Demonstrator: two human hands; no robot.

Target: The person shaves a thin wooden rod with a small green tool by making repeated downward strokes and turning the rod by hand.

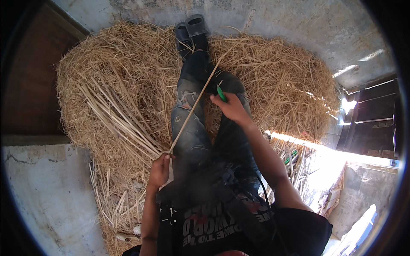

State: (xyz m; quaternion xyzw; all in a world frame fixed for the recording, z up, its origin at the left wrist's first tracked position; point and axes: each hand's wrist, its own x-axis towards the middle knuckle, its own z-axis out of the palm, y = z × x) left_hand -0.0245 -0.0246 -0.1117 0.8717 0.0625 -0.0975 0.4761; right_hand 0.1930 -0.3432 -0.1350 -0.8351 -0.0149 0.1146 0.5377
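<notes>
My left hand [159,170] is closed on the near end of a long, thin pale strip [193,110], which looks like split cane or bamboo. The strip slants up and away over my legs toward my feet. In my closed right hand [233,110] is a small green tool [221,93] with a narrow tip, perhaps a knife; most of it is hidden by the fingers. That hand is just right of the strip, above my thigh, apart from it. A bundle of similar strips [121,119] lies on the straw beyond my left hand.
Straw [273,81] is heaped around my outstretched legs [190,111]. A concrete wall [299,21] curves behind it. More sticks [301,170], with something green [291,157] among them, lie at the right near bright sunlight. Dark wooden slats [373,115] stand beyond.
</notes>
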